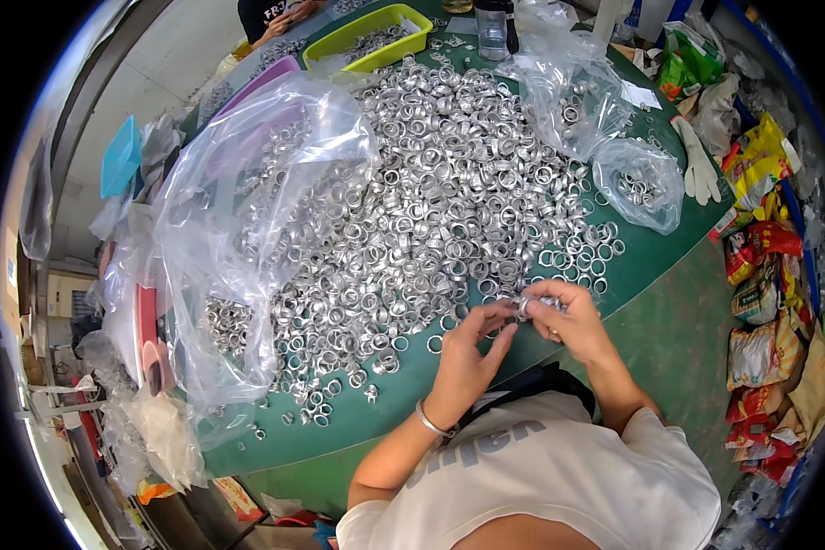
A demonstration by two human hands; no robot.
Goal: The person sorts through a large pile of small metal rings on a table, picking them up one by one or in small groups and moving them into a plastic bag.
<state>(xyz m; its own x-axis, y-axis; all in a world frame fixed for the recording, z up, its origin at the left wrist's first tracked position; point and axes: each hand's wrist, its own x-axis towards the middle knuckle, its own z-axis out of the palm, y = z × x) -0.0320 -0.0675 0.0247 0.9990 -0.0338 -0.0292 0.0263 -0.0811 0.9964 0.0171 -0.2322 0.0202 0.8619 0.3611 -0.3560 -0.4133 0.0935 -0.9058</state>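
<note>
A wide heap of small silver metal rings covers a green table. My left hand, with a metal bangle on its wrist, and my right hand meet at the heap's near right edge. Together they pinch a small stack of the metal rings between the fingertips, just above the table. Loose rings lie around both hands.
A large clear plastic bag lies over the heap's left side, and two smaller bags with rings lie at the right. A yellow-green tray, a purple tray and another person's hands are at the far end. A white glove and snack packets lie on the right.
</note>
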